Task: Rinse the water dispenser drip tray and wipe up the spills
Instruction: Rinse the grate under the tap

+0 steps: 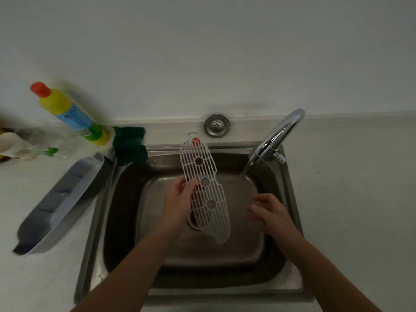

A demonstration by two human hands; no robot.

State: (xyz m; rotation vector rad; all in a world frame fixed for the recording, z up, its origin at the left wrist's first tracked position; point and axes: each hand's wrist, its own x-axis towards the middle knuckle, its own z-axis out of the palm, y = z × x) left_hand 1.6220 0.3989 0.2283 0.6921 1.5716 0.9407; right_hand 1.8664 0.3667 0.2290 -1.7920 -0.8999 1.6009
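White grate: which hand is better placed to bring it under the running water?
Left hand: it already grips the grate above the sink; the right hand hangs empty nearer the stream.

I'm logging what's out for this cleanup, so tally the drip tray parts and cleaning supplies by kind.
Drip tray parts: 2 (white grille in the left hand, grey tray on the counter)
Detergent bottles: 1 (yellow bottle)
Cloths: 1 (green cloth on the sink rim)
Total: 4
The blurred clutter at far left is not counted.
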